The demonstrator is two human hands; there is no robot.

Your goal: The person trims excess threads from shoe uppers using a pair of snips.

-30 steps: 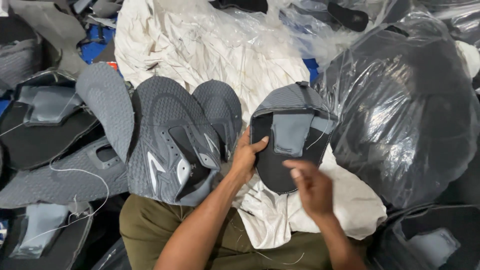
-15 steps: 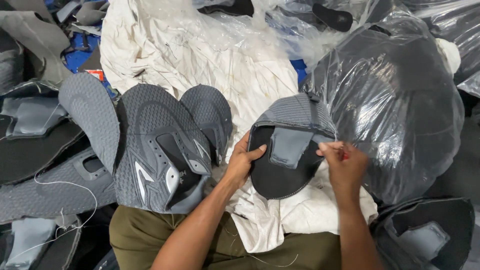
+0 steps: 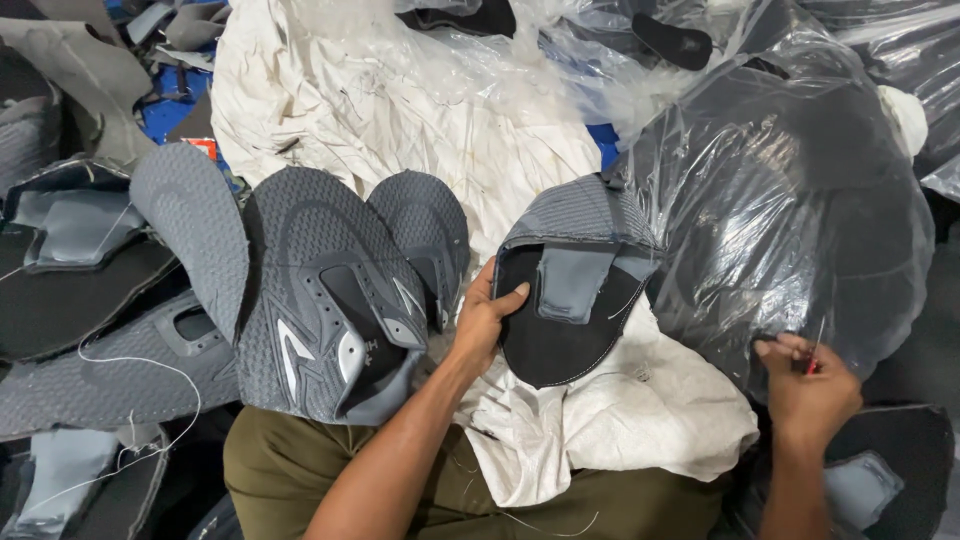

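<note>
Left hand (image 3: pixel 485 320) holds grey shoe upper (image 3: pixel 570 285), grip closed on its edge. Right hand (image 3: pixel 805 385) has swung away, pinching small red tool (image 3: pixel 812 362); thread trim apparently done.

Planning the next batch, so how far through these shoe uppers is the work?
Apparently done: grey uppers stacked at the person's left. In hand: the left hand holds one folded upper on the white cloth; the right hand grips a small red tool. Left: a plastic-bagged bundle.
</note>
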